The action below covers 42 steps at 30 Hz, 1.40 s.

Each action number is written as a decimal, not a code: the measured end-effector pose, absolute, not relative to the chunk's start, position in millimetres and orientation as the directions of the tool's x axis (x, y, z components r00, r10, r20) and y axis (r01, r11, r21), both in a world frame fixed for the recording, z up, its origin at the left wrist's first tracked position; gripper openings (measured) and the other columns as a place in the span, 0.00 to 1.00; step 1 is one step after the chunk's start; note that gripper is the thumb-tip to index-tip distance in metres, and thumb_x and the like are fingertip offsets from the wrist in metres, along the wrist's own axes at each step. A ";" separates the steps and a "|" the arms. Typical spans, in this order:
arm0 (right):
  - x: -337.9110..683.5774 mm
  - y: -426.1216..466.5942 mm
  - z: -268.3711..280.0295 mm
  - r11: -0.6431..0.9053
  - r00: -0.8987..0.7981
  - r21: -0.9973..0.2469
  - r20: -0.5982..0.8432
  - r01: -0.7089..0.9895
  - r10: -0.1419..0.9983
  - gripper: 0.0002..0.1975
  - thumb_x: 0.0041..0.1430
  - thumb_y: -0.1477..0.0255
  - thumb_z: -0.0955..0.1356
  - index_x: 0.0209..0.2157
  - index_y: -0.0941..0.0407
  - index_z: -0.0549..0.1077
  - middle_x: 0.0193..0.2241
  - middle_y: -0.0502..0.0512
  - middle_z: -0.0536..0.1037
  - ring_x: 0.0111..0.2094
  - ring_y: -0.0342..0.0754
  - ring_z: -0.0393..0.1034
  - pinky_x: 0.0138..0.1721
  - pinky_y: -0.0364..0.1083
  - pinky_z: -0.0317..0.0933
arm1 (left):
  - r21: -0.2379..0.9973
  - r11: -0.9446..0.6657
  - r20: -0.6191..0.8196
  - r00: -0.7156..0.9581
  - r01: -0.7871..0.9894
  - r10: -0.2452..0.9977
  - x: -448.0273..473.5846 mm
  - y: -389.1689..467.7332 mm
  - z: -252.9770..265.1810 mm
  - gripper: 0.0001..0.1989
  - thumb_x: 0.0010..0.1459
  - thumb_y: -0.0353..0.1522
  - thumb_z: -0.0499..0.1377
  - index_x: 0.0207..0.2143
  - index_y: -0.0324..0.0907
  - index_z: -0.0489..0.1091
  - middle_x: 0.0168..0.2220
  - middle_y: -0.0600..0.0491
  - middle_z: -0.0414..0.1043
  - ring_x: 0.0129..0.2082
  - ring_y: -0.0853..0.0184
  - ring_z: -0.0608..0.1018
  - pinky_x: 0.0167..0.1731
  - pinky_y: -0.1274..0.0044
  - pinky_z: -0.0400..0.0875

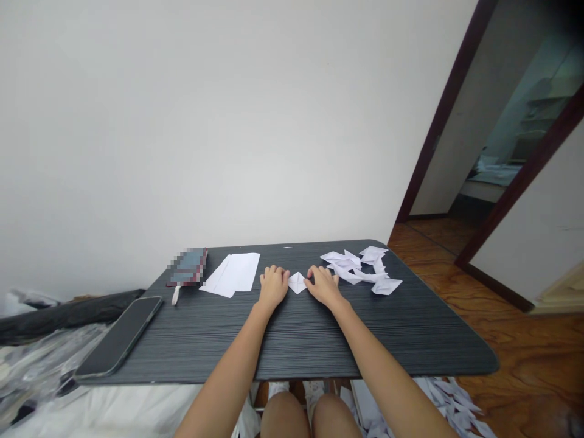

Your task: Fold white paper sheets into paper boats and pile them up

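Observation:
A small folded white paper [297, 283], diamond-shaped with crease lines, lies on the dark table between my two hands. My left hand [274, 285] is at its left corner, the thumb and fingers curled in around that edge. At the opposite corner, my right hand [323, 284] holds the paper's edge between thumb and bent fingers. The fingertips are small in view, and part of each corner is hidden beneath them.
Flat white sheets [241, 272] lie left of my hands, beside a pixelated booklet-like object [188, 266]. Folded paper pieces [360, 267] are heaped at the right. A phone [119, 336] rests on the table's [310, 340] left edge. More folded papers [451, 404] lie below, on the right.

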State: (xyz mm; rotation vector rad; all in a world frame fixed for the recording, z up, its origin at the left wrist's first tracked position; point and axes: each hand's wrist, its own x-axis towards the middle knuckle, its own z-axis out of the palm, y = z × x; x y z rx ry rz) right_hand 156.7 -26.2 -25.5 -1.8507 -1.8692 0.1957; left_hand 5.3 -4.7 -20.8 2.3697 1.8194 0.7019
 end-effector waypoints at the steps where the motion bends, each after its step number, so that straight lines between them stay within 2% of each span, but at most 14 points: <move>1: 156.3 -26.9 -25.9 0.084 0.037 -0.437 0.263 0.895 0.964 0.07 0.51 0.66 0.61 0.31 0.54 0.64 0.31 0.53 0.66 0.38 0.50 0.57 0.36 0.49 0.45 | 0.322 -0.339 0.315 0.238 0.884 0.919 5.7 -5.3 -21.0 0.13 0.55 0.37 0.45 0.32 0.40 0.65 0.36 0.47 0.62 0.40 0.61 0.62 0.37 0.70 0.56; 5: 155.7 -27.8 -28.1 0.181 -0.036 -0.441 0.318 0.879 0.947 0.07 0.52 0.66 0.61 0.32 0.53 0.66 0.31 0.52 0.66 0.37 0.48 0.57 0.35 0.47 0.44 | 0.317 -0.373 0.278 0.290 0.872 0.916 8.0 -3.5 -23.5 0.10 0.52 0.37 0.51 0.31 0.40 0.65 0.36 0.49 0.62 0.39 0.62 0.62 0.37 0.72 0.57; 10: 157.0 -23.0 -31.9 0.166 -0.030 -0.504 0.268 0.847 0.963 0.09 0.50 0.65 0.62 0.29 0.55 0.68 0.32 0.52 0.67 0.38 0.49 0.57 0.35 0.47 0.43 | 0.362 -0.400 0.263 0.319 0.842 0.910 7.6 -0.2 -26.3 0.09 0.50 0.38 0.53 0.31 0.41 0.64 0.35 0.50 0.64 0.38 0.62 0.64 0.37 0.71 0.58; 13: 157.4 -22.6 -29.0 0.208 -0.044 -0.572 0.287 0.794 0.957 0.07 0.50 0.67 0.63 0.27 0.57 0.67 0.31 0.51 0.68 0.37 0.48 0.58 0.35 0.46 0.44 | 0.484 -0.490 0.319 0.375 0.725 0.870 6.6 -2.2 -22.5 0.08 0.52 0.34 0.52 0.33 0.40 0.63 0.32 0.52 0.67 0.33 0.67 0.67 0.35 0.74 0.60; 16: 157.7 -26.5 -18.9 0.334 -0.061 -0.619 0.419 0.711 0.906 0.04 0.51 0.71 0.63 0.26 0.57 0.65 0.28 0.50 0.68 0.34 0.45 0.59 0.35 0.45 0.46 | 0.583 -0.581 0.437 0.384 0.567 0.813 5.9 -5.9 -14.6 0.09 0.54 0.32 0.50 0.37 0.40 0.63 0.30 0.54 0.68 0.29 0.71 0.69 0.32 0.78 0.62; 20: 160.2 -33.5 -4.9 0.509 -0.110 -0.513 0.621 0.691 0.776 0.04 0.52 0.76 0.61 0.25 0.57 0.63 0.27 0.51 0.66 0.34 0.45 0.58 0.36 0.45 0.49 | 0.471 -0.710 0.616 0.380 0.524 0.690 4.3 -9.0 -7.3 0.09 0.55 0.33 0.50 0.34 0.41 0.68 0.34 0.52 0.69 0.35 0.70 0.69 0.37 0.77 0.62; 24: 165.2 -36.3 -5.4 0.582 -0.242 -0.440 0.616 0.683 0.750 0.06 0.51 0.80 0.60 0.24 0.57 0.63 0.28 0.52 0.65 0.33 0.45 0.57 0.35 0.43 0.52 | 0.322 -0.731 0.620 0.449 0.601 0.643 1.8 -9.6 -9.2 0.09 0.54 0.33 0.52 0.29 0.41 0.70 0.35 0.50 0.67 0.38 0.68 0.67 0.38 0.74 0.60; 27: 169.1 -35.7 -13.5 0.573 -0.312 -0.446 0.531 0.688 0.788 0.06 0.50 0.81 0.61 0.25 0.57 0.64 0.26 0.51 0.65 0.32 0.44 0.58 0.34 0.43 0.53 | 0.246 -0.722 0.540 0.527 0.647 0.656 -0.7 -9.8 -12.3 0.08 0.53 0.33 0.53 0.28 0.41 0.71 0.33 0.52 0.67 0.36 0.68 0.66 0.37 0.72 0.57; 31: 172.1 -33.8 -22.6 0.518 -0.299 -0.494 0.456 0.698 0.838 0.06 0.49 0.81 0.62 0.26 0.58 0.68 0.26 0.52 0.68 0.30 0.43 0.60 0.34 0.43 0.55 | 0.248 -0.742 0.453 0.602 0.623 0.657 -4.7 -7.9 -14.8 0.07 0.52 0.32 0.54 0.28 0.42 0.71 0.32 0.54 0.69 0.36 0.68 0.67 0.37 0.72 0.56; 37: 171.4 -30.6 -24.1 0.431 -0.216 -0.540 0.416 0.723 0.884 0.06 0.50 0.79 0.63 0.25 0.58 0.71 0.27 0.54 0.70 0.30 0.43 0.63 0.34 0.41 0.55 | 0.387 -0.689 0.407 0.557 0.613 0.724 -6.0 -2.4 -17.1 0.07 0.51 0.32 0.54 0.29 0.40 0.72 0.29 0.52 0.70 0.32 0.69 0.68 0.35 0.77 0.60; 42: 169.2 -26.7 -24.4 0.329 -0.133 -0.567 0.360 0.755 0.923 0.07 0.51 0.76 0.62 0.27 0.57 0.72 0.26 0.54 0.71 0.30 0.43 0.64 0.34 0.41 0.54 | 0.536 -0.509 0.352 0.370 0.674 0.860 -1.4 -1.0 -20.1 0.07 0.49 0.32 0.55 0.30 0.40 0.71 0.26 0.53 0.71 0.27 0.70 0.70 0.31 0.79 0.62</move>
